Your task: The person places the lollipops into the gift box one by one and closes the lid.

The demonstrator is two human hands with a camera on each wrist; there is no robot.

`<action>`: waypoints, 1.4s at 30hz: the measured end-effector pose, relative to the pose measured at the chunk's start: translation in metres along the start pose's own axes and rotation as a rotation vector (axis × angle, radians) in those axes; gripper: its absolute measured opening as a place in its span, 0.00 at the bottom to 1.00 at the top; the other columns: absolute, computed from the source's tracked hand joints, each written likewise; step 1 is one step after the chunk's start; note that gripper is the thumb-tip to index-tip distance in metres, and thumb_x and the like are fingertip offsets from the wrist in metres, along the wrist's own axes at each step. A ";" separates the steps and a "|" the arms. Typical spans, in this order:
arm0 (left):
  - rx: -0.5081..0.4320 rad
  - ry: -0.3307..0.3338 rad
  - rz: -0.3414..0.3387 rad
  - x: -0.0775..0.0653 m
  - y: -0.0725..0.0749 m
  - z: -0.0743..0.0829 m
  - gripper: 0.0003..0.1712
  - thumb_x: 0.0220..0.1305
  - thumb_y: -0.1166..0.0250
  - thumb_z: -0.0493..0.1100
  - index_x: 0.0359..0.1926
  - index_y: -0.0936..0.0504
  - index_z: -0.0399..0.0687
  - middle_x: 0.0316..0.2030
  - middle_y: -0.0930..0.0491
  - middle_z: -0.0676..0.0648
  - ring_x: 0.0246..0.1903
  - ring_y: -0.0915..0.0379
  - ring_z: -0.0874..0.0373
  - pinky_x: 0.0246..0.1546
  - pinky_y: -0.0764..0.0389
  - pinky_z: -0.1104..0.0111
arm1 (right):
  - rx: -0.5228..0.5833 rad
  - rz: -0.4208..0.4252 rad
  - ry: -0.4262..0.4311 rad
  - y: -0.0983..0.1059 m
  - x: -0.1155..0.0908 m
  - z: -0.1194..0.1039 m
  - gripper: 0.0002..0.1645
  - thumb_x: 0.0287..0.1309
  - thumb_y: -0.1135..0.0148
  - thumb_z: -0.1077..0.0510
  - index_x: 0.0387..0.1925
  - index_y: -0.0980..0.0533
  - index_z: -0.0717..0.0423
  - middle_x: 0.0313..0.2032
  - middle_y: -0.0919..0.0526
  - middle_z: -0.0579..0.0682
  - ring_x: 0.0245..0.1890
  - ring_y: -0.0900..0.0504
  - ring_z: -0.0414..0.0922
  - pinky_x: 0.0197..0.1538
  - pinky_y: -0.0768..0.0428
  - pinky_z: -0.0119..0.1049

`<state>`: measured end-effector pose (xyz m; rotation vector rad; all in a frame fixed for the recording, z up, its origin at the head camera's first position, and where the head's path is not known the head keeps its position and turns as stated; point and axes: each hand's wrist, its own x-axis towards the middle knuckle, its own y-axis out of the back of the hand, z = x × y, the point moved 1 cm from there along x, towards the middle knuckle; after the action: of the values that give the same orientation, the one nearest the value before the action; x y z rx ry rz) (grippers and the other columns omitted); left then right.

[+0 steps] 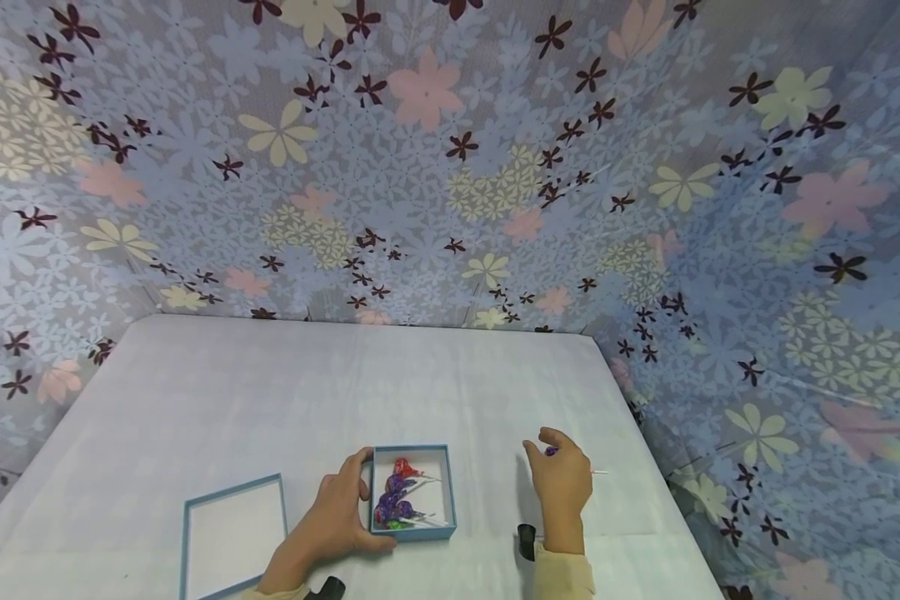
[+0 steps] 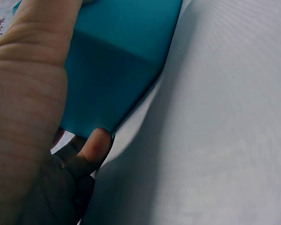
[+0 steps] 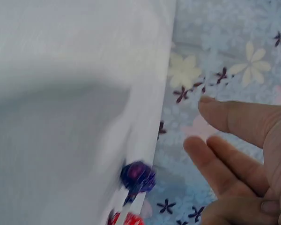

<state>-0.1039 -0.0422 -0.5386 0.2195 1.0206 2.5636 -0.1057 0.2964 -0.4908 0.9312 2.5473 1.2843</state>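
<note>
A small blue box [image 1: 451, 492] with a white inside stands on the table, holding several lollipops [image 1: 393, 500] in purple, red and green wrappers. My left hand [image 1: 337, 508] grips this box at its left side. In the left wrist view, a fingertip [image 2: 96, 144] lies against the corner of the box's blue wall [image 2: 117, 70]. To the right of the box, my right hand [image 1: 562, 479] hovers over the table with fingers and thumb parted. A purple lollipop [image 3: 138, 176] and a red lollipop [image 3: 130, 219] lie near it, apart from the fingers in the right wrist view.
The box's lid [image 1: 232, 533], white inside with a blue rim, lies on the left of the white-covered table [image 1: 330, 383]. Flower-patterned cloth [image 1: 420, 167] hangs behind the table and along its right side.
</note>
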 end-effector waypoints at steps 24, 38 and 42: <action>-0.008 0.010 -0.015 0.001 -0.001 -0.003 0.82 0.23 0.17 0.71 0.75 0.48 0.40 0.36 0.33 0.59 0.41 0.40 0.56 0.51 0.34 0.56 | -0.105 0.018 -0.145 0.006 0.008 0.019 0.24 0.56 0.30 0.53 0.52 0.18 0.60 0.51 0.16 0.62 0.46 0.17 0.67 0.41 0.22 0.61; -0.012 0.021 -0.015 0.000 -0.001 -0.001 0.82 0.23 0.16 0.70 0.75 0.49 0.41 0.36 0.33 0.59 0.42 0.39 0.53 0.49 0.31 0.56 | -0.137 0.003 -0.170 0.003 0.011 0.028 0.21 0.57 0.31 0.53 0.49 0.16 0.61 0.45 0.14 0.62 0.41 0.16 0.65 0.37 0.22 0.59; -0.014 0.016 -0.010 0.000 0.000 0.000 0.81 0.23 0.16 0.70 0.75 0.48 0.41 0.36 0.33 0.59 0.41 0.40 0.54 0.48 0.31 0.57 | -0.145 -0.007 -0.177 0.002 0.012 0.030 0.20 0.57 0.31 0.52 0.47 0.16 0.61 0.43 0.13 0.61 0.39 0.16 0.65 0.35 0.22 0.58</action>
<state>-0.1038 -0.0424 -0.5391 0.1900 1.0059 2.5664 -0.1027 0.3247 -0.5070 0.9594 2.2897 1.3016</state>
